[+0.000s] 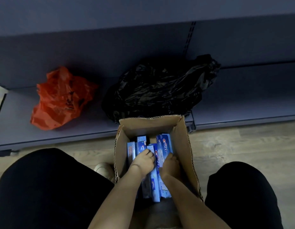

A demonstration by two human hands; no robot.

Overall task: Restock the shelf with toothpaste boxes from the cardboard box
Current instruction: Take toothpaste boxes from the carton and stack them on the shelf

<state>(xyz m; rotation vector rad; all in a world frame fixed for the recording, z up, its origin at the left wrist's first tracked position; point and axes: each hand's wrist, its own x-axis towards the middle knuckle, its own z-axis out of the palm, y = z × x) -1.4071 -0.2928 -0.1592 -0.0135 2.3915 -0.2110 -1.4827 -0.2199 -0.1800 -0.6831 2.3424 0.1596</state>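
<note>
Down inside the cardboard box (184,138) I'm gathering: left hand (143,161) and right hand (170,164) clasp toothpaste boxes (164,146); next, lift to the shelf (242,103).

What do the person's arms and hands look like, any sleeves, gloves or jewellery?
Both forearms are bare: no sleeves reach into view and no gloves are worn. The left hand has a thin band at its wrist. The right hand shows no ring or band. The picture is too dim to tell about the nails.
</note>
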